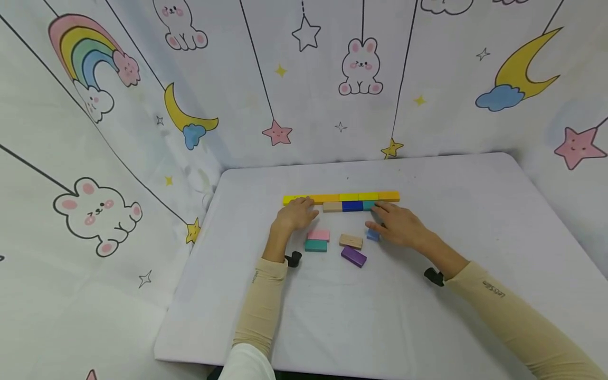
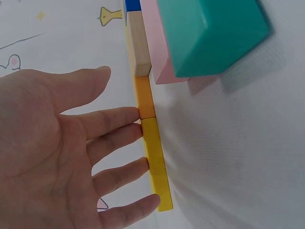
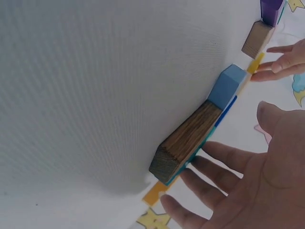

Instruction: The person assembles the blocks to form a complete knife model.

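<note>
Back row of yellow and orange blocks [image 1: 328, 198]: laid end to end in one line towards the far side of the tabletop [image 1: 404, 316]. Against its near side lie a pale wooden block [image 1: 332, 207], a dark blue block [image 1: 352, 206] and a teal block [image 1: 368, 205], also end to end; the longer row presumably serves them as a straight backing.

Left hand [image 1: 296, 214]: released, fingers extended and spread, tips on the edge of the yellow end of the back row. Nothing is grasped; the flat contact suggests steadying or squaring rather than lifting.

Right hand [image 1: 399, 224]: likewise released, fingers extended, tips apparently touching the teal block. Placed at the opposite end, it probably acts as a counter-stop to the left.

Nearer the person, apart from the rows: a pink block [image 1: 319, 235] touching a second teal block [image 1: 315, 246]; a second wooden block [image 1: 351, 241] with a purple block [image 1: 353, 257] askew just beside it; a light blue block [image 1: 372, 235]. The right wrist view adds a dark brown block [image 3: 190, 133], apparently against the light blue one. Their position keeps them within reach, in this judgement, without obstructing the rows.

Beyond: a printed cloth backdrop [image 1: 323, 105].
</note>
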`<action>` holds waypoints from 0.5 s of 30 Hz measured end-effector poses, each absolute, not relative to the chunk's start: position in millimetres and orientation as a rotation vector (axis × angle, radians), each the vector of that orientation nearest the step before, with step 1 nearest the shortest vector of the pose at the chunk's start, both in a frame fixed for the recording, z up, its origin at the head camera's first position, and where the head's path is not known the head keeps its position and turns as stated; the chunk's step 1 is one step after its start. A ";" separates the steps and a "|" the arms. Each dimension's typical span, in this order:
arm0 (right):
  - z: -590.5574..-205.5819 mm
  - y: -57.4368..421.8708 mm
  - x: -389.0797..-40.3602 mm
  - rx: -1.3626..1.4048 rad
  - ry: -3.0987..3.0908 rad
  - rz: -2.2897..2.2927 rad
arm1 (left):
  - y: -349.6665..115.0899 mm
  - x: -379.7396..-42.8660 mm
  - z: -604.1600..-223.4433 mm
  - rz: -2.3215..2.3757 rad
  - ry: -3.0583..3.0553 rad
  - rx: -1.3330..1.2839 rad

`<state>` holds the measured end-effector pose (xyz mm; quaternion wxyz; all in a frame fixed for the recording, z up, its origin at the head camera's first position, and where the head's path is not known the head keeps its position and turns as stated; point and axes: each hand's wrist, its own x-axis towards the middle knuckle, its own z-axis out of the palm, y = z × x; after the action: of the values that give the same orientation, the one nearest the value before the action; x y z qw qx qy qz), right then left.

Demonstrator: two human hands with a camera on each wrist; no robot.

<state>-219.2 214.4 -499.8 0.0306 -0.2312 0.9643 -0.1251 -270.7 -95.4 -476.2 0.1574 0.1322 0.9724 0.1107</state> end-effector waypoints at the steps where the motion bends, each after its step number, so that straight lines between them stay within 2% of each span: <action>1: -500.1 214.6 -219.4 -0.716 2.973 -0.386 | -95.5 -270.9 -476.6 0.314 2.783 0.380; 15: -499.9 214.3 -219.6 -0.700 2.970 -0.397 | -95.4 -272.7 -478.5 0.313 2.787 0.391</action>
<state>-219.6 214.3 -499.9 0.0320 -0.2275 0.9647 -0.1289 -272.7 -95.4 -478.5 0.1543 0.1365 0.9724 0.1093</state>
